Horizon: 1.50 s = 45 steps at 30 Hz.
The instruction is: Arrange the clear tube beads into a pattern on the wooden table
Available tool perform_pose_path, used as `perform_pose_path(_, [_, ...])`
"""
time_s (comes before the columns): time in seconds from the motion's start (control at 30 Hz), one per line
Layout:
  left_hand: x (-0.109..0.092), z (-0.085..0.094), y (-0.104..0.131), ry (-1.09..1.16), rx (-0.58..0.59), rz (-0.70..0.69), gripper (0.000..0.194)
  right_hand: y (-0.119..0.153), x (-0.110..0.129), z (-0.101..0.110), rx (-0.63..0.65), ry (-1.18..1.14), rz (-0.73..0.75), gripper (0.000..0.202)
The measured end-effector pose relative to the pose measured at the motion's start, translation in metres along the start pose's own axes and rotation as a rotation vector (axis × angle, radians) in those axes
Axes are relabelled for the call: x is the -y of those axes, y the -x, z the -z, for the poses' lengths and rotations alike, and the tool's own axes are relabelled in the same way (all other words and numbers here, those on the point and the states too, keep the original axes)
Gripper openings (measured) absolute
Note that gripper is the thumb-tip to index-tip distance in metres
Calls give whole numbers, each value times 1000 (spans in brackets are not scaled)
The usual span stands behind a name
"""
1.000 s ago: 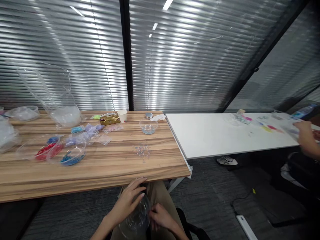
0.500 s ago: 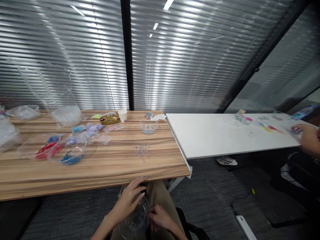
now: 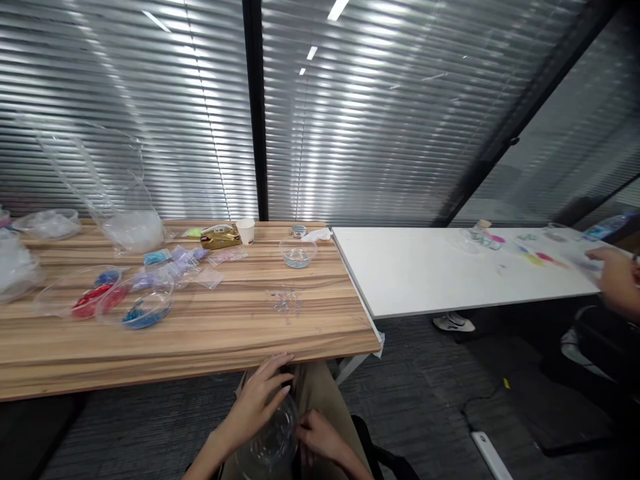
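Note:
A clear plastic bowl (image 3: 270,437) rests on my lap below the table edge. Across its far left side lies my left hand (image 3: 257,397), fingers stretched out and a little apart, touching the bowl. My right hand (image 3: 320,433) is closed at the bowl's right rim, with its fingertips partly hidden. Ahead on the wooden table (image 3: 240,340) is a small scatter of thin shiny pieces (image 3: 287,302). Behind them stands a shallow clear bowl (image 3: 298,255) with something pale bluish in it.
At left, clear bowls hold red pieces (image 3: 93,303) and blue pieces (image 3: 145,315), near small plastic packets (image 3: 183,263). A paper cup (image 3: 245,231), a gold packet (image 3: 220,237) and a large clear bag (image 3: 133,227) stand behind. Right, a co-worker's hand (image 3: 613,267) is over a white table (image 3: 410,273).
My hands and the bowl on my lap stay almost in place, the bowl shifting very slightly. The co-worker's hand at the right moves a little.

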<state>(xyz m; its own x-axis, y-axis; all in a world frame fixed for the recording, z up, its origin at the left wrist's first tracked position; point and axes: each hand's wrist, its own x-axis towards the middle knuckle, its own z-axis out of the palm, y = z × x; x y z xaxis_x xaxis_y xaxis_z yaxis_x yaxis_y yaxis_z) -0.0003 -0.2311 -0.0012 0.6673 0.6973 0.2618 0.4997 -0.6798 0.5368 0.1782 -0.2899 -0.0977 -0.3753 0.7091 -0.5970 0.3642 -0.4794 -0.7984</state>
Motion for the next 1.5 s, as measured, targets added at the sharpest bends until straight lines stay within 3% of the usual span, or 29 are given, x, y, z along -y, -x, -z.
perform_pose_path(0.6, [0,-4,1,-6,-71,-54,23,-8,-10,-3,5,5,-11,25])
perform_pose_path(1.07, [-5,-2,-1,0,-37,-34,24,-9,-10,-4,9,28,-41,26])
perform_pose_path(1.5, [-1,-7,0,11,-92,-55,22,-9,-8,-5,5,41,-31,30])
